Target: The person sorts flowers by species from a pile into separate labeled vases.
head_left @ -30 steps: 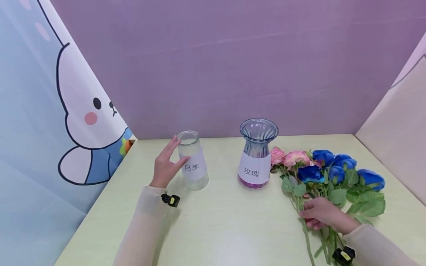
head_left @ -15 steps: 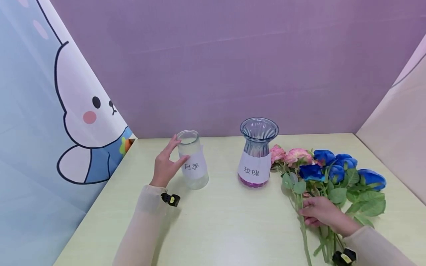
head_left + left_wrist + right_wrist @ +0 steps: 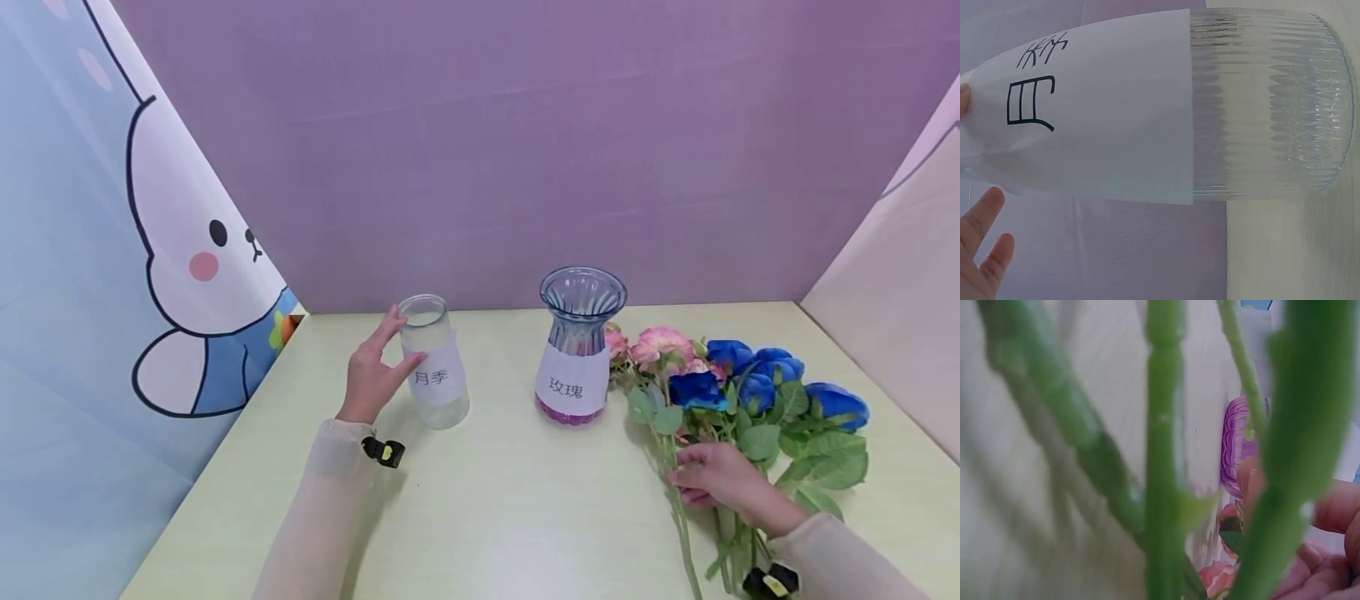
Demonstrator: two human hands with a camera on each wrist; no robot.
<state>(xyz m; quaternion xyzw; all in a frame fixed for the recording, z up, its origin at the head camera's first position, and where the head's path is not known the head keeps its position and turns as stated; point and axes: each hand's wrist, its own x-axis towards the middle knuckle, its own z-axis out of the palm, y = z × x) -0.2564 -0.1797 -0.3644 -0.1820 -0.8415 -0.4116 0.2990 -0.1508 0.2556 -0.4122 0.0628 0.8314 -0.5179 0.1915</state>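
My left hand (image 3: 371, 379) holds a clear glass vase (image 3: 442, 414), thumb across its white paper label and a finger at the rim. In the left wrist view the ribbed vase (image 3: 1310, 106) lies across the frame, with two fingers apart from it. My right hand (image 3: 723, 482) pinches the green stem (image 3: 684, 542) of a pink artificial flower (image 3: 662, 345) at the left of the flower pile. Beside it lie blue artificial roses (image 3: 776, 367) with broad leaves. Thick blurred stems (image 3: 1166, 444) cross the right wrist view, partly hiding the hand.
A flared blue glass vase (image 3: 583, 300) with a purple base and a white label stands upright between the clear vase and the flowers. The pale table (image 3: 510, 500) meets a purple backdrop behind. A rabbit-printed cloth (image 3: 195, 350) hangs at the left.
My right hand has shifted slightly left with the pinched stem, and the pink blooms have slid left, closer behind the blue vase. The left hand and the clear vase have stayed put.
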